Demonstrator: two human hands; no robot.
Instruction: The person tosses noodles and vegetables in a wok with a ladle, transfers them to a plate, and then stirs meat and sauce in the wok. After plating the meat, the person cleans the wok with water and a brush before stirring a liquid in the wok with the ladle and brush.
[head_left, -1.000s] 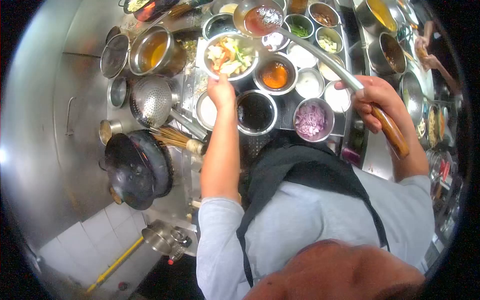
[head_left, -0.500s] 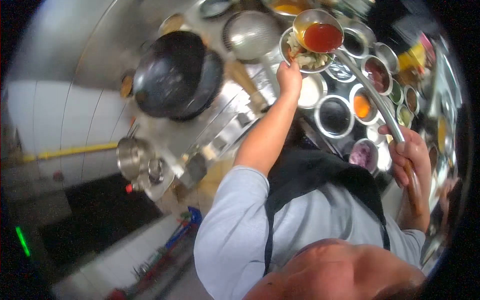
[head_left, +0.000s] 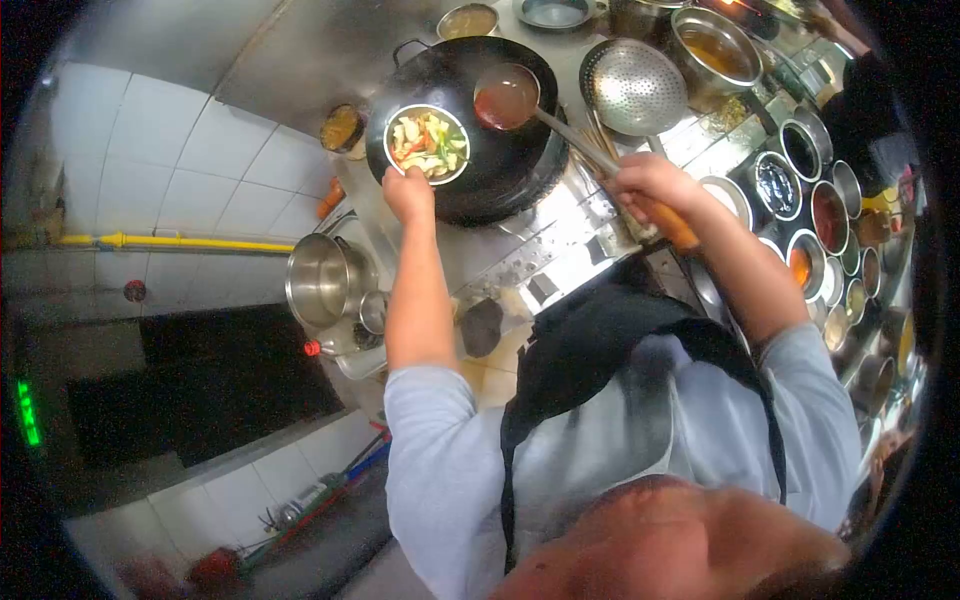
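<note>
Vegetable bowl (head_left: 467, 148) gripped by left hand (head_left: 408, 195) and ladle (head_left: 580, 142) by right hand (head_left: 655, 185) hang over the wok (head_left: 515, 175), strainer (head_left: 632, 85) nearby.

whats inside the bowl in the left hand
Chopped pale, green and red pieces lie in the bowl in the left hand; its bottom and anything under the top layer are hidden.

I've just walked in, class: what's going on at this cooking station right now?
A person is working at a wok. Their left hand grips the edge of a bowl of cut vegetables, while their right hand holds a long ladle with reddish liquid in it. Both appear above the black wok, though their exact height is unclear. The vegetables are in the bowl. A perforated strainer sits to the right.
</note>
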